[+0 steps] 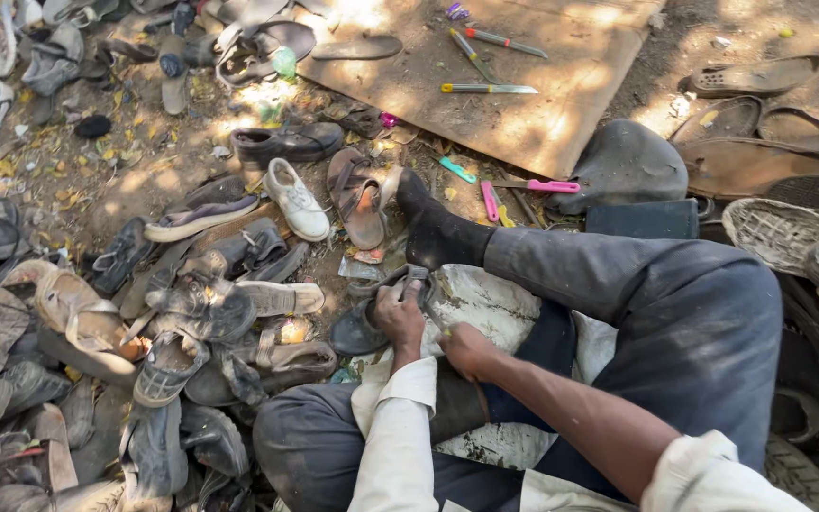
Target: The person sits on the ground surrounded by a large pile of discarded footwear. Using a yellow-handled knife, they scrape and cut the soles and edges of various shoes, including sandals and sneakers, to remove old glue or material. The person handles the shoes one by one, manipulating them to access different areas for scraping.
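Note:
My left hand (398, 316) grips the straps of a dark worn sandal (372, 308) that rests on the ground between my legs. My right hand (466, 348) is closed just to its right, pressing against the sandal's strap; whether it holds a small tool I cannot tell. Both hands work over a stained white cloth (495, 303) spread on my lap. My right leg in dark trousers and a black sock (433, 228) stretches out above the hands.
A heap of old shoes and sandals (144, 322) covers the ground on the left. A wooden board (523, 85) at the top carries knives and hand tools (487, 88). Loose soles (755, 76) and woven baskets (779, 228) lie on the right.

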